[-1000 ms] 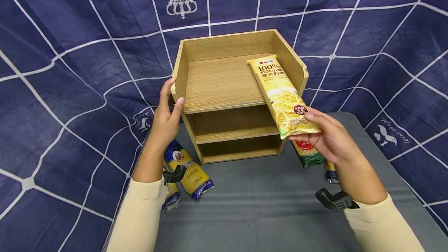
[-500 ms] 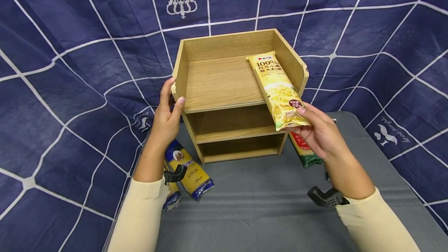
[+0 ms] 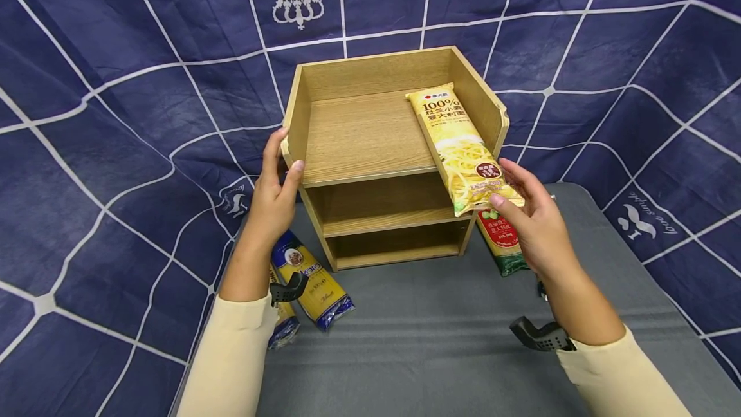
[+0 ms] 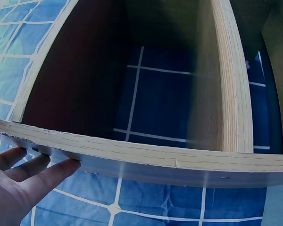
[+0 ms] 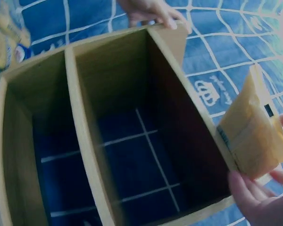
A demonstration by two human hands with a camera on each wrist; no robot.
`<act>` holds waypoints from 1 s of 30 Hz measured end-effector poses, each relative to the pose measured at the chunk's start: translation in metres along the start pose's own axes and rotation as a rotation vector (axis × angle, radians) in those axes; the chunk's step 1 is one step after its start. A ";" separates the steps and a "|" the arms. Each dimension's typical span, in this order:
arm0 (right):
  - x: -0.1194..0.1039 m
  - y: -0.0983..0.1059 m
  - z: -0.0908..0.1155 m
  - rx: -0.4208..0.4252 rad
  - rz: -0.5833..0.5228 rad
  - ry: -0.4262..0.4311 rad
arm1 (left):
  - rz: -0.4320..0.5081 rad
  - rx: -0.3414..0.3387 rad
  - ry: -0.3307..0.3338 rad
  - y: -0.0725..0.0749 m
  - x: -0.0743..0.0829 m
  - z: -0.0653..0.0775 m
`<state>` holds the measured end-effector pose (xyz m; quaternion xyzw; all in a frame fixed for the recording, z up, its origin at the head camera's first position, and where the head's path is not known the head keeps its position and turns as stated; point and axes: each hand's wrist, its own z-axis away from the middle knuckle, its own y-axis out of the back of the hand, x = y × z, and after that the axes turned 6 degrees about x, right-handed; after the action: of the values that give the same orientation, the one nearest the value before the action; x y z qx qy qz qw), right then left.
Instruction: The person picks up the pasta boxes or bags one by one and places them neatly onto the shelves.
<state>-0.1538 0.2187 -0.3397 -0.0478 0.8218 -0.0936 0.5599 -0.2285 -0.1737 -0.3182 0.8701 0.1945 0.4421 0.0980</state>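
Noodle packet [image 3: 459,147] slants over the top right of the wooden rack [image 3: 370,130], its near end gripped in the fingers of our right hand [image 3: 539,224], which partly hides a red-green packet [image 3: 501,244]. Our left hand [image 3: 274,201] clasps the rack's left wall; our left forearm [image 3: 246,269] obscures the leftmost yellow packet [image 3: 285,325].

I have both arms stretched out in front, leaning in toward each other, with the hands well apart. The left sleeve [image 3: 228,352] and the right sleeve [image 3: 622,372] are cream and stop just before the wrists. My left hand [image 3: 274,201] grips, its thumb [image 3: 294,176] on one side and its fingers [image 4: 52,176] on the other. Up close, three of them stick out with small gaps between. My right hand [image 3: 541,227] pinches, its thumb [image 3: 509,210] in front and its pointing finger [image 3: 523,176] bent behind.
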 end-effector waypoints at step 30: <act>0.001 -0.020 -0.009 0.075 0.685 0.501 | -0.012 -0.009 -0.005 0.000 0.000 0.000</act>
<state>-0.1631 0.2001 -0.3332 0.2726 0.8970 0.0593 0.3430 -0.2284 -0.1738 -0.3186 0.8694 0.1975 0.4404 0.1052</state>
